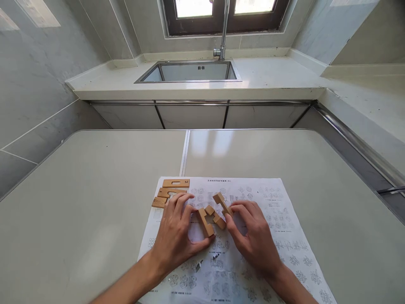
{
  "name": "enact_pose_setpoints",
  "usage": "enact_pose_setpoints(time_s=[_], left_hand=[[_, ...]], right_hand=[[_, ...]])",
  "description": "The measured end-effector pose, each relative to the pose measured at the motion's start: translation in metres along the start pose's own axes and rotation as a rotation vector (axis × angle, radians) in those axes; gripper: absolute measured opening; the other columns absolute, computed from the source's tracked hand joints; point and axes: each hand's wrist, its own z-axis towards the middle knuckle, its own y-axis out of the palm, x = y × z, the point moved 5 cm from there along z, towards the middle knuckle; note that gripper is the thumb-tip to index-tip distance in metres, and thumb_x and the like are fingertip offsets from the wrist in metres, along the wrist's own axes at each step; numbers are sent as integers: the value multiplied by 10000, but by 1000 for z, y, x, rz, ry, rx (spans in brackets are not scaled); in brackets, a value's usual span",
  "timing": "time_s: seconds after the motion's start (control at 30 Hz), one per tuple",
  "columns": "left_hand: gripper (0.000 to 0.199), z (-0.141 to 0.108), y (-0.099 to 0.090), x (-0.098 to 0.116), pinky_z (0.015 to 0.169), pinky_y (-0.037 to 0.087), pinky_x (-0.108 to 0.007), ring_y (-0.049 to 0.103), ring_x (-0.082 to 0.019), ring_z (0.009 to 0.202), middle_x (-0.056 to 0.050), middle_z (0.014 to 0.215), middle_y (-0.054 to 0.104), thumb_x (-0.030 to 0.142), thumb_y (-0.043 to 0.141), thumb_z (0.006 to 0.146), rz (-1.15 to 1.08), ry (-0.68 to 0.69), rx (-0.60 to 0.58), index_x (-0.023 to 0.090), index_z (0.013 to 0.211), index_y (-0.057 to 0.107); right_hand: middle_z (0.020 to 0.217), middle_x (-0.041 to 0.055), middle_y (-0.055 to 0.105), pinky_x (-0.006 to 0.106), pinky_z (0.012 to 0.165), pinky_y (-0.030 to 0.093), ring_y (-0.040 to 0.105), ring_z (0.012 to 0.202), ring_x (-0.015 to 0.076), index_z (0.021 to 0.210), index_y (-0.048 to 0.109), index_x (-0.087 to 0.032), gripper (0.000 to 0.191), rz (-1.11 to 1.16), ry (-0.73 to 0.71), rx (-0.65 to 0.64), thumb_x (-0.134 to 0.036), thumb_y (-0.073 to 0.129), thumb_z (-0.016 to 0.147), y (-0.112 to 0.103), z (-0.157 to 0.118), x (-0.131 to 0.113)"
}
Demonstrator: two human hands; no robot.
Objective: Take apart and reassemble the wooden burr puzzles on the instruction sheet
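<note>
My left hand (177, 230) grips a notched wooden block (205, 223) between thumb and fingers, low over a printed sheet (265, 236). Right beside that block is another notched wooden piece (219, 220), with a small square end (209, 210) near it. Between thumb and forefinger, my right hand (249, 228) pinches a slim notched wooden piece (220, 200), tilted with one end up to the left. Flat wooden pieces lie at the sheet's upper left: one marked 2 (167, 183), a slotted one (163, 192) and a shorter one (159, 202), partly behind my left hand.
The sheet shows line drawings and lies on a pale table (79, 202) with a seam down its middle. Beyond the table are a counter (268, 74), a sink (190, 71) and a tall faucet (222, 46). A dark cable (390, 191) shows at the right edge.
</note>
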Motion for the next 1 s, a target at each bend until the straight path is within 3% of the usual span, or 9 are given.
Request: enact_pose_setpoints(time_s=[0.33, 1.0], left_hand=[[554, -1, 3, -2, 1095, 468, -598, 507, -414, 1340, -173, 1398, 587, 465, 869, 754, 30, 7, -14, 202, 1146, 579], [632, 1, 4, 1, 1136, 474, -595, 483, -381, 1358, -157, 1394, 599, 416, 850, 834, -38, 45, -57, 214, 1352, 551]], right_hand=[[1160, 124, 593, 498, 910, 535, 563, 1115, 321, 952, 555, -220, 49, -178, -100, -57, -209, 573, 996, 4, -2, 0], [1249, 151, 530, 528, 973, 521, 519, 1208, 348, 880, 518, -216, 105, -229, -167, -199, -195, 547, 979, 8, -5, -10]])
